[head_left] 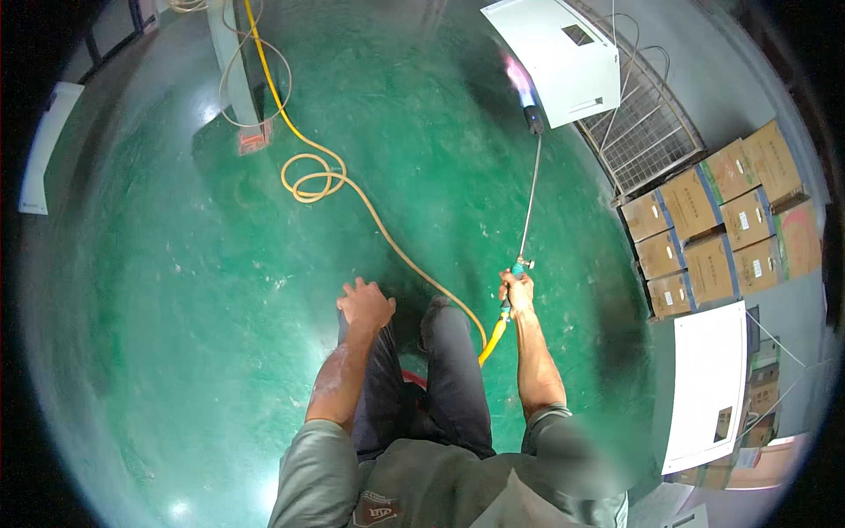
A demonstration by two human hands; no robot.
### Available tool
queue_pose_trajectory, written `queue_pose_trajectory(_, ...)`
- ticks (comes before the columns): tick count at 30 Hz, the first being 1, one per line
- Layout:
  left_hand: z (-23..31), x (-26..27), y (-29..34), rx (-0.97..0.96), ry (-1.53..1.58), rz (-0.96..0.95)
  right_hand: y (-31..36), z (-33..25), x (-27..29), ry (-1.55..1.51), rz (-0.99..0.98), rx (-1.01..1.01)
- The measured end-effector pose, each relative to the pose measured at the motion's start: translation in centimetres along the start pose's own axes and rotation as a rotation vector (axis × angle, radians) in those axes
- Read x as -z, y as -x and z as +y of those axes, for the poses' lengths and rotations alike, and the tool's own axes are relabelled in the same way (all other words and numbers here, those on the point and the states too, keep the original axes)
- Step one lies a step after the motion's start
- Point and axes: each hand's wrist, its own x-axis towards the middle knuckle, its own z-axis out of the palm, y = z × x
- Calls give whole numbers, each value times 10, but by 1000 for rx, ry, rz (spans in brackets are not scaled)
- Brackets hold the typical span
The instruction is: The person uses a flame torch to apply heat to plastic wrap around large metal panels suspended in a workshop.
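My right hand (pixel 518 289) is closed round the handle of a gas torch (pixel 531 195), its long thin metal tube pointing forward. At the torch's dark nozzle burns a pink and blue flame (pixel 519 81). The flame is beside the left edge of a white panel (pixel 563 84), which appears to hang from a cord. A yellow hose (pixel 495 337) joins the torch below my grip. My left hand (pixel 365 305) lies over my left knee, fingers apart and holding nothing.
The hose continues across the green floor (pixel 202 308), with a loop (pixel 314 176) by a post (pixel 231 70). On the right are a wire cage (pixel 651 141), stacked cardboard boxes (pixel 711 264) and another white panel (pixel 704 387). One more white panel (pixel 46 150) shows far left.
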Motion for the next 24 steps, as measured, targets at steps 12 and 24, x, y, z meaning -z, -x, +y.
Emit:
queue_pose_trajectory(12,1,-2,3,6,-4,19,47,2,6,117,59,112)
queue_pose_trajectory(24,3,2,10,23,15,41,135,-12,87,140,138,160)
